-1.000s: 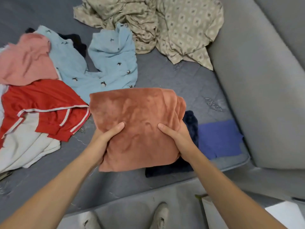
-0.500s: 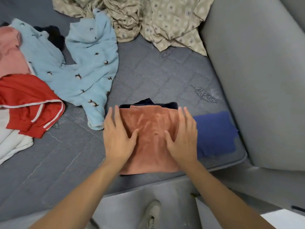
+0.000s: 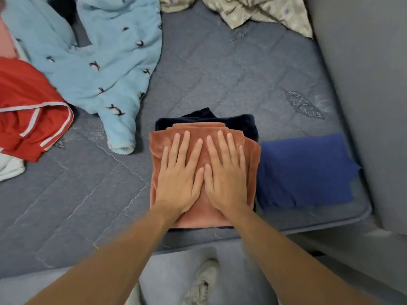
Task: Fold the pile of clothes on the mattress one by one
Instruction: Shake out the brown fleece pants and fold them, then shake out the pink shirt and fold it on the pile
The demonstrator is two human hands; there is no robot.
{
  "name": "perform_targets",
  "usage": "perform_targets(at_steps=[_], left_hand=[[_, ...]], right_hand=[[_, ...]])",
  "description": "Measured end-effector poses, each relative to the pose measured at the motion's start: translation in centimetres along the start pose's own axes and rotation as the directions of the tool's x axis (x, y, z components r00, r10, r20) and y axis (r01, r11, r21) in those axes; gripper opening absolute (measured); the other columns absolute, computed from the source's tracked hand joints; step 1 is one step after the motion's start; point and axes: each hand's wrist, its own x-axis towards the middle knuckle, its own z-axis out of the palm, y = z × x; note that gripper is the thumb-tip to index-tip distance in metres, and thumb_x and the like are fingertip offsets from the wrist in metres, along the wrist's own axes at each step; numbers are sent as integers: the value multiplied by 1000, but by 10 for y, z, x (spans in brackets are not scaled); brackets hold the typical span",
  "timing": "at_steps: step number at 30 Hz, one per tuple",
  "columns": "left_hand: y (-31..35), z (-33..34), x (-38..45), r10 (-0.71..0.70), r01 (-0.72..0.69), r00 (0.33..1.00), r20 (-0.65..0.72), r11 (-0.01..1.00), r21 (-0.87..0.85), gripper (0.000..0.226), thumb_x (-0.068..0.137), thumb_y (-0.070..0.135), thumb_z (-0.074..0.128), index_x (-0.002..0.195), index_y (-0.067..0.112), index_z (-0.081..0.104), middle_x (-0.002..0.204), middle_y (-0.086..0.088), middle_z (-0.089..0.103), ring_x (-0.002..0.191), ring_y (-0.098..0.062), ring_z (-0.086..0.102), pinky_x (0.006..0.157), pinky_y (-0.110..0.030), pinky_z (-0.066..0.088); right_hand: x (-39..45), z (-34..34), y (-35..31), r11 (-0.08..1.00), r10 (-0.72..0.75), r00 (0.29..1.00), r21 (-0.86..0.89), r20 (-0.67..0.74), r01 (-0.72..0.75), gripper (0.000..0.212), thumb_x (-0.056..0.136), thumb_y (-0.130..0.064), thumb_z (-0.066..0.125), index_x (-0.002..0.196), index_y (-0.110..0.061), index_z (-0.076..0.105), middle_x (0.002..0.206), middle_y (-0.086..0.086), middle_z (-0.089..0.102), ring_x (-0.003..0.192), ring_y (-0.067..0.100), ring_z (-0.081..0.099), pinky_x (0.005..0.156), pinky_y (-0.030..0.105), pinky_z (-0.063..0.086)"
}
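Folded rust garment lying on the mattress near its front edge, long axis running from that edge toward the far side, folded layers showing at the far end. Stacked on a dark navy piece; just left of a flat blue piece. No readable writing or labels. Left hand and right hand pressed flat on top, fingers straight and slightly spread, thumbs touching. Left of the rust garment, well apart: light blue garment and red garment.
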Motion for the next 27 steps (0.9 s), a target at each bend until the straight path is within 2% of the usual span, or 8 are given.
perform_targets(at_steps=[5,9,13,17,20,24,27], left_hand=[[-8,12,2,-15,15,1000,13,1000,-16,65,108,44,30,167,25,9,175,-5,-4,161,-25,-5,128,-55,12],[0,-33,1,-8,8,997,78,1000,7,64,108,46,29,167,27,11,175,-4,0,161,-24,-5,128,-54,14],[-6,-97,-5,-25,28,996,87,999,-25,61,108,48,28,166,31,17,175,-1,4,161,-22,-2,128,-52,14],[-25,-154,-24,-84,89,993,80,994,-66,60,108,50,23,165,34,19,174,3,9,161,-20,3,128,-50,16],[-58,-193,-41,-162,169,984,75,982,-86,60,107,49,26,165,33,22,173,1,15,161,-21,8,128,-49,19],[-129,-223,-68,-278,286,955,107,955,-73,63,105,48,28,165,29,23,173,1,15,161,-20,8,128,-48,18],[-196,-235,-91,-363,369,928,82,927,-73,63,104,47,28,164,26,26,172,-1,20,160,-21,14,128,-47,20]], right_hand=[[1,15,1,999,-4,1000,-37,-19,3,69,103,-36,34,167,-25,10,175,3,1,161,23,-1,129,53,11],[2,-24,-15,998,45,997,-46,56,-42,66,105,-38,30,167,-25,11,175,2,3,161,20,-2,128,54,15],[7,-81,-42,998,50,998,-32,42,-49,68,101,-39,38,165,-25,21,174,1,12,161,19,4,128,53,12],[17,-123,-92,1000,-7,998,28,61,5,65,100,-37,39,162,-22,29,173,0,18,161,17,6,129,49,11],[35,-135,-150,990,-96,990,113,107,84,62,103,-36,34,163,-20,29,172,0,20,160,15,7,129,48,13],[62,-119,-229,972,-194,970,165,148,169,63,103,-34,38,163,-17,29,171,1,23,160,17,12,128,49,16],[79,-90,-291,956,-258,947,191,192,222,63,105,-35,40,164,-18,26,172,1,20,160,16,9,129,47,13]])
